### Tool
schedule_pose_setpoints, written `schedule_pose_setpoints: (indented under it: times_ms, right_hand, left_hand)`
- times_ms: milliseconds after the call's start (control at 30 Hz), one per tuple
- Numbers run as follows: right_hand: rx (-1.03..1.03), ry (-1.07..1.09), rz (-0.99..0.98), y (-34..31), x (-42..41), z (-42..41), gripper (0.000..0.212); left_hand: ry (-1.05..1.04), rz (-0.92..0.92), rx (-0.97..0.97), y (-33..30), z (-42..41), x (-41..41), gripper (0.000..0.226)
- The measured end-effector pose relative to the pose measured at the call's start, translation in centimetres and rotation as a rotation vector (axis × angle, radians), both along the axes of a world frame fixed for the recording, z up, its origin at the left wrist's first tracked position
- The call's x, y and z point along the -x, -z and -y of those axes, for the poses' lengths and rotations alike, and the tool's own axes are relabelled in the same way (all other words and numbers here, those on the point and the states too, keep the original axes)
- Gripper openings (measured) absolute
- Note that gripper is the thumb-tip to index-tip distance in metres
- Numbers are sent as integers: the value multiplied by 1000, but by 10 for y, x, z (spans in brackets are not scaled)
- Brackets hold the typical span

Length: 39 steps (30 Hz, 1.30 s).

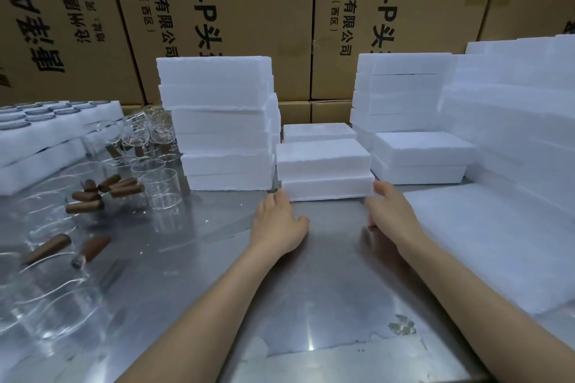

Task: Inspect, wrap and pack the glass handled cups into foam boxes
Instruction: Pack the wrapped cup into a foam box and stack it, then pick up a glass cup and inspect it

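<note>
My left hand (277, 221) and right hand (392, 211), fingers relaxed, flank the foam box (326, 179) at frame centre; I should grip both ends evenly. Cups (161, 186) wait left.

Even, bright overhead light. Soft glare streaks the steel table (311, 305) at lower centre. Wide-angle bending curves the frame edges, and the lower left is blurred.

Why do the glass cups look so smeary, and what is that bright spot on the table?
In the head view, the glass cups near the left edge are stretched and blurred by the wide lens; the bright spot is lamp glare on the shiny metal table; the foam box between the left hand and right hand looks sharper.
</note>
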State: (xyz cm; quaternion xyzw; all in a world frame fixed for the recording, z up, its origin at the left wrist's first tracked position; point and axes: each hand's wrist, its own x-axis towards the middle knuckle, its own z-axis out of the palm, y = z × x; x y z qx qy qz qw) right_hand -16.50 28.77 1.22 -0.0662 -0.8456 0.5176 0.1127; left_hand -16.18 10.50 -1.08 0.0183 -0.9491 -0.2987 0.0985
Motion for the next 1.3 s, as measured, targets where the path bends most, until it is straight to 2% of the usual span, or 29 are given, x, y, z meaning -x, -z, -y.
schedule_pose_setpoints:
  times_ms: [133,267,367,500,700,867,1000,1067,1233,1300]
  right_hand:
    - [-39,29,-22,3,-3,-2,45]
    - [-90,50,-91,5,-5,-2,44]
    - [-133,42,-122,8,-5,-2,43]
    - [-142,35,-119,9,-4,-2,44]
    - [-124,40,-111,11,0,-4,45]
    - [-111,31,-108,13,3,-5,43]
    - [-122,25,-109,14,6,-5,41]
    - [-122,22,-108,14,6,-6,41]
    - [-137,13,-120,14,6,-4,37]
    - [-146,9,-126,15,6,-4,36]
  left_hand:
    - [-25,-43,77,-8,17,-1,38]
    - [-252,-191,204,-14,54,-4,29]
    - [-346,-168,423,-5,75,-6,43]
    - [-423,-179,497,-3,97,0,52]
    - [-536,-108,396,-5,119,11,59]
    - [-593,-228,423,-10,121,5,36]
    - [-557,-272,460,-19,123,-7,25]
    - [-499,-288,469,-23,119,-14,29]
    - [-422,-364,204,-35,106,-29,52]
    - [-340,-372,127,-37,97,-33,54]
